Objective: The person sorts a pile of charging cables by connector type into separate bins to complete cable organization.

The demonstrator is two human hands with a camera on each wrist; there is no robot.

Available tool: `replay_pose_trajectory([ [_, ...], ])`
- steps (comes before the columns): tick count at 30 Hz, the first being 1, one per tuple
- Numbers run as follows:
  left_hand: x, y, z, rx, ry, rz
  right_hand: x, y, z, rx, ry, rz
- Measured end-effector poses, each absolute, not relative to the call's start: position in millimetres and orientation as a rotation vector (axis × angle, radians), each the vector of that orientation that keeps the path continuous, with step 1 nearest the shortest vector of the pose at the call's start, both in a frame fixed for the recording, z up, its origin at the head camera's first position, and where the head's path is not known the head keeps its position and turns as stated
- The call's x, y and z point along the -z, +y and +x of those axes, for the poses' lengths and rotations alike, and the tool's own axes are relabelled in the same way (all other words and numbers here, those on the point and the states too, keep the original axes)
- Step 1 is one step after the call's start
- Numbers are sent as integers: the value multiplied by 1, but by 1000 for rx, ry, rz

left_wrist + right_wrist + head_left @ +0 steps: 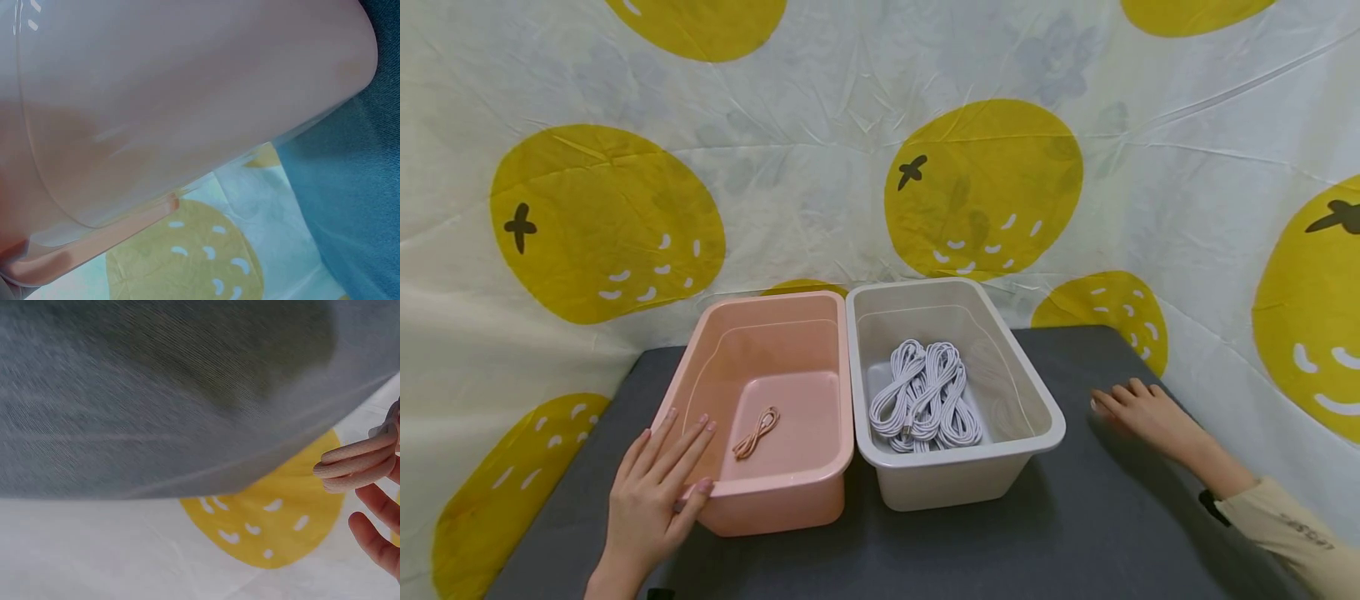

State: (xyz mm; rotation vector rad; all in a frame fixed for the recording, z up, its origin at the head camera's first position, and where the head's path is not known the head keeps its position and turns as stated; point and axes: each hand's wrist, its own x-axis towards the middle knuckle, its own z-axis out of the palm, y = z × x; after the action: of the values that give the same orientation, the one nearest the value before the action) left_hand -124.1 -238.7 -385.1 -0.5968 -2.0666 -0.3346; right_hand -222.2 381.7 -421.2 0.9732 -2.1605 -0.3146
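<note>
My left hand [651, 492] rests on the near left corner of a pink bin [775, 481], fingers straight over the rim and thumb along its front edge. Inside that bin lies a small coiled tan cable [757, 433]. Off to the right, above the table, my right hand [1150, 425] pinches another coiled cable [359, 464], pinkish tan and braided. The hand hides this cable in the head view; its loops stick out in the right wrist view. In the left wrist view, the pink bin's outer wall [187, 81] fills most of the picture.
Right beside the pink bin stands a cream bin [955, 492] with several bundled white cables [925, 396] in it. Both bins are on a dark grey table [1120, 533]. A white curtain [820, 192] with yellow fruit prints hangs behind and at the sides.
</note>
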Motion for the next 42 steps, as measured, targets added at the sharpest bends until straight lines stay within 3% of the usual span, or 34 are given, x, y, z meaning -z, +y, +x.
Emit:
replay_pose_trajectory([
  [28,387,-239,-125,333,-2072,-593,313,307,-251,360,-2034,1086],
  [42,387,-240,-124,327,-2088,-585,269,236,-255,552,-2002,1193],
])
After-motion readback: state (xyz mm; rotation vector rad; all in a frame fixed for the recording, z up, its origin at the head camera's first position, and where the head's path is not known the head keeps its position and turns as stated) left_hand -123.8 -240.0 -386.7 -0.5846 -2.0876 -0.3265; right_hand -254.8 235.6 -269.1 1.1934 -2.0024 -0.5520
